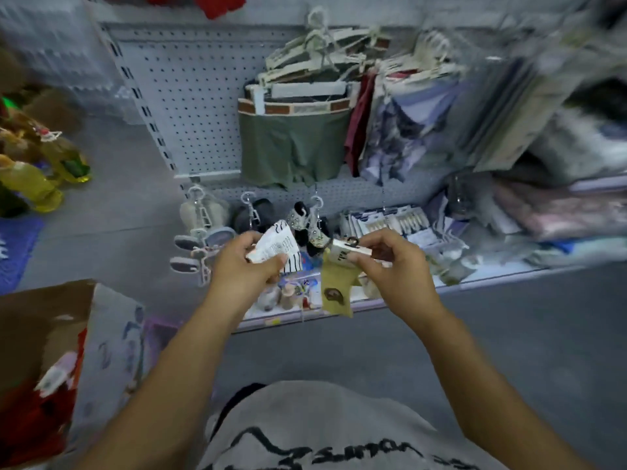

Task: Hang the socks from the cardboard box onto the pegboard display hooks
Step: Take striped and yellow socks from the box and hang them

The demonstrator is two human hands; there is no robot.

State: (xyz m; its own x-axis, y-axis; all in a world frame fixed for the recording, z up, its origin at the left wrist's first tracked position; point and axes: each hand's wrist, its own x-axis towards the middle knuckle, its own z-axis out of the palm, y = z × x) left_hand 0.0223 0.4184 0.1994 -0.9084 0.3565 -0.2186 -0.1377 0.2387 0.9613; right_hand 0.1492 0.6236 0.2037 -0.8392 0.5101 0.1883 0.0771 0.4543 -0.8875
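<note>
The left hand point(244, 262) grips a white striped sock point(283, 247) with curled fingers. The right hand point(390, 266) pinches the label end of a mustard sock point(336, 290), which hangs down. Both are held in front of the pegboard point(193, 106), and the cardboard box point(40, 310) sits at lower left.

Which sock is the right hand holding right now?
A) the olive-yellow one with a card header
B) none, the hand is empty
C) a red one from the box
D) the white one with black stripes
A: the right hand pinches the card header of the olive-yellow sock, which hangs below it, while the left hand grips the white striped sock.
</note>
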